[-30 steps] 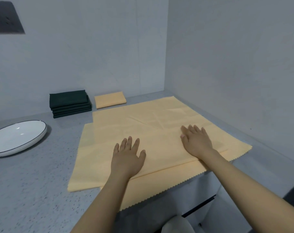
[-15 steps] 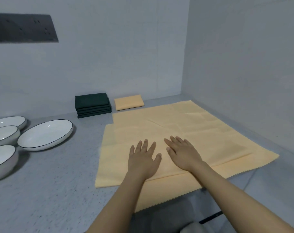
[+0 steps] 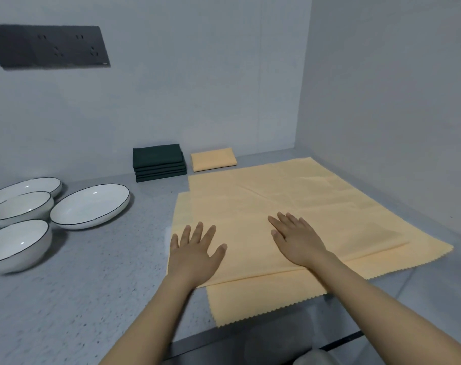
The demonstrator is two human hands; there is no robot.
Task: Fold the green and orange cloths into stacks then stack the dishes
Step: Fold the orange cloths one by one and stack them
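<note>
At the near edge of the bench (image 3: 74, 299), a speckled grey counter, the open orange cloth (image 3: 290, 206) lies spread, its zigzag-cut hem hanging a little over the front lip. It looks like two sheets, or one sheet partly doubled: a lower layer sticks out at the near edge and at the left side. Both hands lie flat on it with nothing gripped. The left hand (image 3: 195, 255) presses at the cloth's left edge with fingers spread and straight; the right hand (image 3: 298, 241) rests palm down near the middle, fingers straight and pointing away and to the left.

The cloth reads as thin, light and limp, with soft creases across it. It should slide easily on the smooth counter and will not hold a shape unless pressed, so a flat palm is the way to pin or smooth it. For a fold, the corners and the pinked hem are the places to pinch, probably the near corners, lifted together so the sheet does not skew.

Left of the cloth, well apart from it, white dishes (image 3: 89, 205) with dark rims sit unstacked; they look hard, glossy and breakable, best taken by the rim.

Toward the far edge by the wall, a folded green stack (image 3: 159, 163) stands just beside one folded orange cloth (image 3: 213, 159). A dark socket panel (image 3: 50, 47) is on the wall above.
</note>
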